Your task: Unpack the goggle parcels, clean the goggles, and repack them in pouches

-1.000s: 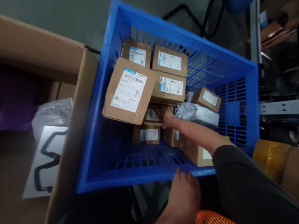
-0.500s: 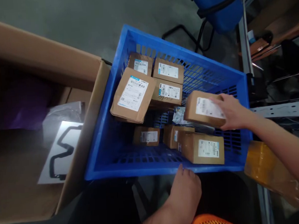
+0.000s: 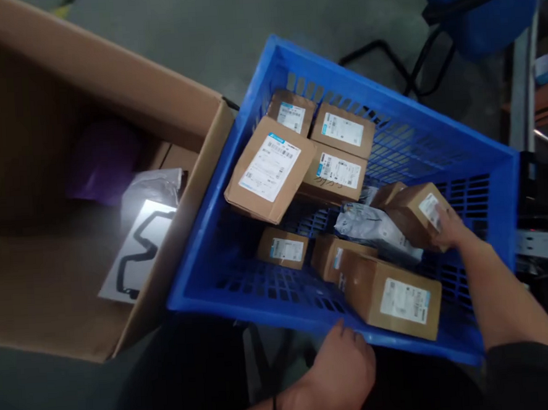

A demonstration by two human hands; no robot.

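My right hand (image 3: 452,226) grips one end of a brown cardboard box (image 3: 411,212) with a white label, low at the right side of a blue plastic crate (image 3: 244,321). The box is tilted, and another small carton (image 3: 389,193) shows behind it. My left hand (image 3: 342,368) is closed at the crate's near rim, its fingers curled on the edge. Beside the held box lies a clear plastic bag (image 3: 372,227). Several labelled cartons fill the left and near side, among them a large tilted carton (image 3: 272,168) on top and a near carton (image 3: 403,299).
Left of the crate stands a big open cardboard box (image 3: 157,113), holding a purple bag (image 3: 108,156) and a white sheet with a black zigzag shape (image 3: 140,253). A blue chair (image 3: 480,16) with black legs is beyond the crate. Metal framing (image 3: 543,244) runs along the right.
My right hand has lowered the cardboard box to the right side of the crate, uncovering the plastic bag. The view has shifted, and my left hand stays at the rim.
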